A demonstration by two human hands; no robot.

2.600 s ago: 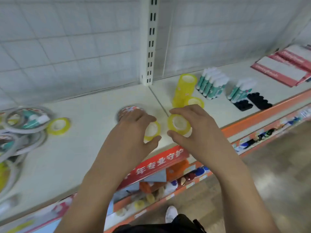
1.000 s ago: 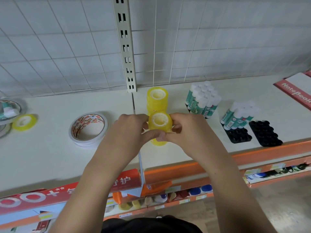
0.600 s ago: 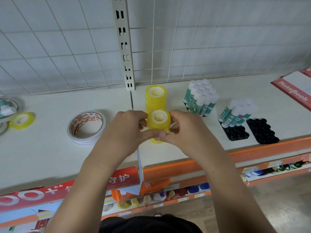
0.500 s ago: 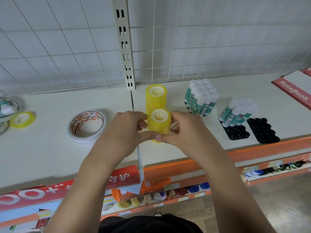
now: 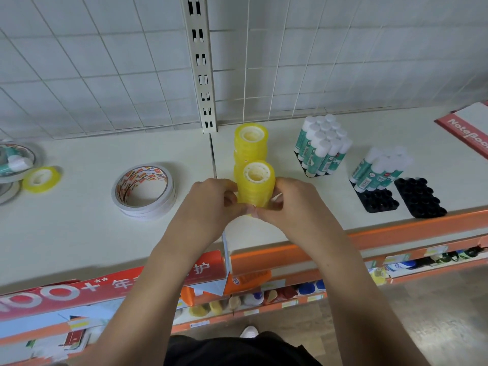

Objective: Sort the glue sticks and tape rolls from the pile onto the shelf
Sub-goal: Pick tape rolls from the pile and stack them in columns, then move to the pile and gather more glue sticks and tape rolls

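**Yellow tape stack pinched between both grips at the shelf seam**

Cream board of the shelf [image 5: 79, 233] runs the whole width. It is closed behind by a white wire grid [image 5: 79, 75] with a slotted post [image 5: 200, 62], and edged in front by an orange lip [image 5: 396, 233]. Bare board shows between the white tape rolls [image 5: 144, 191] and the seam [image 5: 212, 154], and along the front strip near the lip. Right of the seam the room is tighter: a block of glue sticks [image 5: 320, 146] stands upright near the back, and a second cluster [image 5: 377, 167] sits on a black tray [image 5: 377, 200] with another tray [image 5: 420, 198] just beside it.

The front stack [image 5: 255, 186] is a column of translucent yellow tape rolls with a pale core showing at the top. It stands upright just right of the seam, directly before the rear stack [image 5: 250, 143] of the same rolls. The left grip [image 5: 211, 204] and right grip [image 5: 293, 204] curl round its lower part from either side, thumbs meeting in front.

Fingers hide the column's base, so I cannot tell whether it rests on the board or touches the rear stack. A lone yellow roll [image 5: 42, 179] lies far left beside the pile [image 5: 13, 162], which the frame edge cuts off. The red notebook [image 5: 467, 130] is cut off at the right, and the second glue cluster is blurred
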